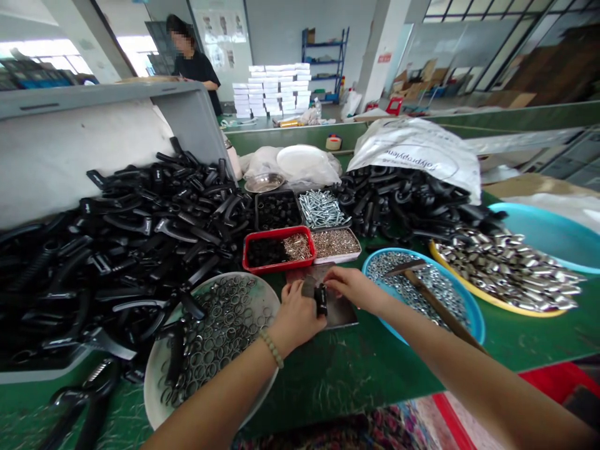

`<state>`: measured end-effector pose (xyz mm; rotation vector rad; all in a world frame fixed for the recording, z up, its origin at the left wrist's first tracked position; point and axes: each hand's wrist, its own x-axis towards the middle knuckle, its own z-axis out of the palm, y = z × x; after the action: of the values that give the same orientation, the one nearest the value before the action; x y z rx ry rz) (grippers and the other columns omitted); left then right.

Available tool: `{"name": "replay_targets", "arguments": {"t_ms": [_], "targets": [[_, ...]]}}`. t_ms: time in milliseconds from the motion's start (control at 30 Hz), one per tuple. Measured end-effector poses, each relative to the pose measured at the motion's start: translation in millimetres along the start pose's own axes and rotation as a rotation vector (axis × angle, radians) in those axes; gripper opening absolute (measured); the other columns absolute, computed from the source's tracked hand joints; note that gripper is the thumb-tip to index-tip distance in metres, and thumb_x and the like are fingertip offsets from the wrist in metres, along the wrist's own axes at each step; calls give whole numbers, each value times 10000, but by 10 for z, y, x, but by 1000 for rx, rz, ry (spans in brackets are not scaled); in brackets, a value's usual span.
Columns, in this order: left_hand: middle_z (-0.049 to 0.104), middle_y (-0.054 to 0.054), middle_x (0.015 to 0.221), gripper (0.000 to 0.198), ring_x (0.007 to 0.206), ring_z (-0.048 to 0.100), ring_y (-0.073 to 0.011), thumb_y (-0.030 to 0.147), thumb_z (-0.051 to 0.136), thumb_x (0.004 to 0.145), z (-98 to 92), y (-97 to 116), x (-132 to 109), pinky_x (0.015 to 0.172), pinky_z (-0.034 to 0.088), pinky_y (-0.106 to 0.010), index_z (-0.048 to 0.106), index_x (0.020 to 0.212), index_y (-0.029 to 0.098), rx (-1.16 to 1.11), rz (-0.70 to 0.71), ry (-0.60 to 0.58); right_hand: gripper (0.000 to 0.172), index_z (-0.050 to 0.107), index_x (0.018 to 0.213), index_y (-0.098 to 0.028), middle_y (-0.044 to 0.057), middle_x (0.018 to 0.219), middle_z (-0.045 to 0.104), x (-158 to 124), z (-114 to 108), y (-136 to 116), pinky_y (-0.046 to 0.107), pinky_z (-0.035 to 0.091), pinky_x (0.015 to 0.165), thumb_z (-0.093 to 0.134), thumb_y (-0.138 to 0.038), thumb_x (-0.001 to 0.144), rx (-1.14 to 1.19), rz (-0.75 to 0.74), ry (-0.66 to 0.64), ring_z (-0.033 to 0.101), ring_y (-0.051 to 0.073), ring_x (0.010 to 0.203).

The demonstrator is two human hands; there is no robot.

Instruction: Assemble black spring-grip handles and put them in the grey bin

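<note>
My left hand [296,315], with a beaded bracelet at its wrist, is closed around a black plastic part [321,301]. It is just above a flat metal plate [344,317] on the green table. My right hand [354,287] is at the far right side of that part, its fingers bent and pressed together. What sits between those fingertips is too small to make out. Left of my hands stands a white basin of metal rings [220,325]. Beyond them are a red tray [248,270] of black pieces and small pins, and a tray of tiny metal pieces [335,242].
A heap of black handle-like parts [178,219] spills from a grey crate [187,106]. To the right, a hammer [435,303] lies across a blue basin [478,319] of small metal pieces. Metal sleeves [510,269] fill a yellow basin. A person [197,69] stands across the table.
</note>
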<state>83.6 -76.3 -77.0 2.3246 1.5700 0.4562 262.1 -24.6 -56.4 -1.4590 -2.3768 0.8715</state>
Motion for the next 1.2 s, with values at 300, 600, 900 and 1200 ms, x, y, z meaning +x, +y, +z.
{"name": "replay_targets", "arguments": {"t_ms": [300,600,900,1200], "targets": [[554,-148,1155,514,1132,447,-285,294,572,695,11,-3,-5,1012,266,-429,515,1177,123,11,13,6,184,632,860,-107,151,875,660,46,161,-252,347,458,767,448,-103,873,-412,-75,23,610,251,872],[568,-140,1101,360,1138,439,-295,272,563,711,-13,13,-2,1001,274,-435,595,1043,137,33,12,-7,354,507,1213,-133,172,1056,613,-617,-242,333,411,464,806,447,-308,912,-735,241,319,561,296,1006],[572,-135,1104,440,1136,444,-293,258,586,676,-6,5,3,1002,277,-429,565,1097,134,1,4,9,378,440,1266,-118,206,1066,632,-975,-264,483,387,500,701,269,-239,951,-499,545,306,669,272,835],[565,-129,1138,499,1132,459,-284,234,592,666,25,-26,-2,1033,253,-429,517,1152,149,-81,4,31,320,512,1211,-211,104,991,696,-626,-71,-485,288,502,635,381,-271,926,-144,101,250,682,202,769]]}}
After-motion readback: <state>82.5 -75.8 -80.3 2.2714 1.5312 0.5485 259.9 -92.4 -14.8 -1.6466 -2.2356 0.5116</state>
